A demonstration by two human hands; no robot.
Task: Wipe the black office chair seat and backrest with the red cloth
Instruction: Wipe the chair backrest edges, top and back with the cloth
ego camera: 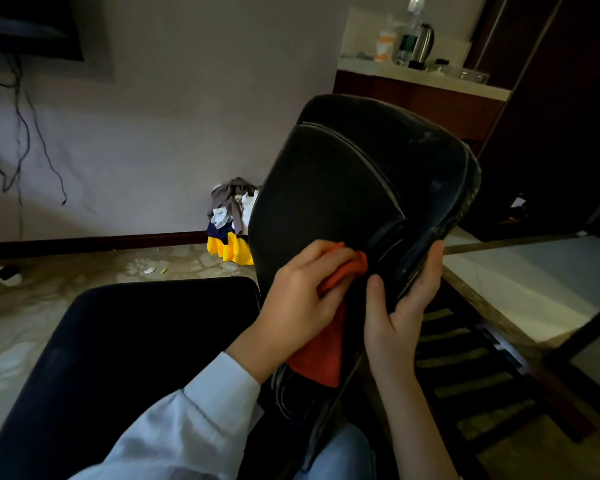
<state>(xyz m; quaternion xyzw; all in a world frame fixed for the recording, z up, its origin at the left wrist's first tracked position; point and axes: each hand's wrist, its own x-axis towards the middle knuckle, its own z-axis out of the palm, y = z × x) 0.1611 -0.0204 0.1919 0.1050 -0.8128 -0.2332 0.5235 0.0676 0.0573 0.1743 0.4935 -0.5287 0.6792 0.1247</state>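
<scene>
L hand (pixel 300 304), fingers curled, pinches the bunched red cloth (pixel 326 344) & presses it on the front of the black chair backrest (pixel 354 188), low down w/ a tail hanging below. R hand (pixel 400 306) grips the backrest's side edge, thumb in front, fingers wrapped behind. Seat (pixel 136 348) sits lower left.
</scene>
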